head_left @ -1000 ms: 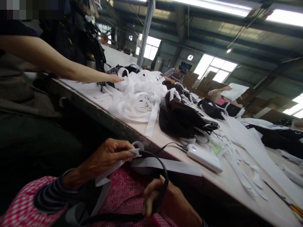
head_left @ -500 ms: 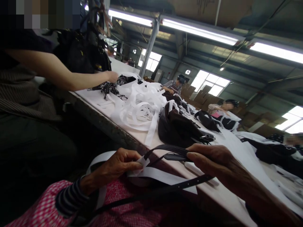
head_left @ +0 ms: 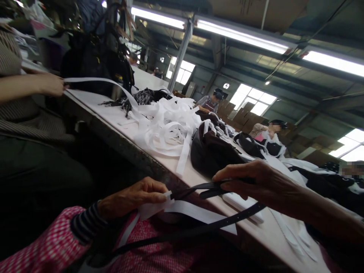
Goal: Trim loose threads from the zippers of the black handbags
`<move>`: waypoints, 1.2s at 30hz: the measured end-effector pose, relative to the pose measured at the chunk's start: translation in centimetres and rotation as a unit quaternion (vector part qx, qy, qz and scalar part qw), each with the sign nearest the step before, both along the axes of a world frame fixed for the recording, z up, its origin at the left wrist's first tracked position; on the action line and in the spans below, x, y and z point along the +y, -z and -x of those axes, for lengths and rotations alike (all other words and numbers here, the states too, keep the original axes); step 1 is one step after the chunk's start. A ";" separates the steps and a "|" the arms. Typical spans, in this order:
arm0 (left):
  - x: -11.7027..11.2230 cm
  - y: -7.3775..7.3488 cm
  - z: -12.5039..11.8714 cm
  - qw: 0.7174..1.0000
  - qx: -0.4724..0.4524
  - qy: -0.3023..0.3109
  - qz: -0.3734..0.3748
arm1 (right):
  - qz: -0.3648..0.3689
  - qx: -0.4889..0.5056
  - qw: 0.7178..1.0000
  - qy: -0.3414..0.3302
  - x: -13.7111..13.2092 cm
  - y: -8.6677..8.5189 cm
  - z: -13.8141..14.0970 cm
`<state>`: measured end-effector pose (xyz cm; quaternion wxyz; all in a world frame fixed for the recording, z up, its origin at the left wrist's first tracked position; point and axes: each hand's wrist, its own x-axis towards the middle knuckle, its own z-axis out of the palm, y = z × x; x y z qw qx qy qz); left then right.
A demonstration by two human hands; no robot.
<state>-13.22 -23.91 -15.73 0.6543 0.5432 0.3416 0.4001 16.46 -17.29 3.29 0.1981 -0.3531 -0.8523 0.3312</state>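
Observation:
My left hand [head_left: 142, 197], at lower centre, pinches a white strip [head_left: 199, 212] against the end of a thin black strap [head_left: 196, 188]. The strip hangs over the table edge and my lap. My right hand [head_left: 250, 180] grips the same strap farther right, fingers wrapped over it near a doubled part. A long strap section with small punched holes [head_left: 241, 218] sags below both hands and runs down across my lap to the left. The exact join under my left thumb is hidden.
The table [head_left: 159, 163] slants from upper left to lower right. On it lie a heap of white strips [head_left: 170, 125], black straps with metal parts [head_left: 145, 98] and a dark bag [head_left: 213, 151]. A co-worker's hand [head_left: 52, 84] at left holds a white strip. Other people work beyond.
My right hand has moved slightly left along the strap, and the strap's arch has flattened. The co-worker's hand has drawn back left, pulling a white strip from the heap.

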 end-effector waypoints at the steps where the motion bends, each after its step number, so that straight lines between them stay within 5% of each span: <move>1: 0.0 0.3 -0.1 1.000 -0.016 0.004 0.010 | 0.006 -0.039 0.999 -0.025 -0.1 0.0 0.4; 6: 0.3 1.5 -0.9 0.999 -0.033 0.005 0.035 | -0.013 -0.106 0.990 -0.088 0.1 0.6 1.4; 16: 1.0 0.7 -2.9 0.993 0.054 -0.108 -0.014 | -0.157 -0.234 0.956 -0.085 -0.6 2.2 2.6; 36: 0.3 0.5 -3.5 0.997 0.029 -0.072 0.003 | 0.012 -0.331 0.936 -0.121 1.7 4.1 5.6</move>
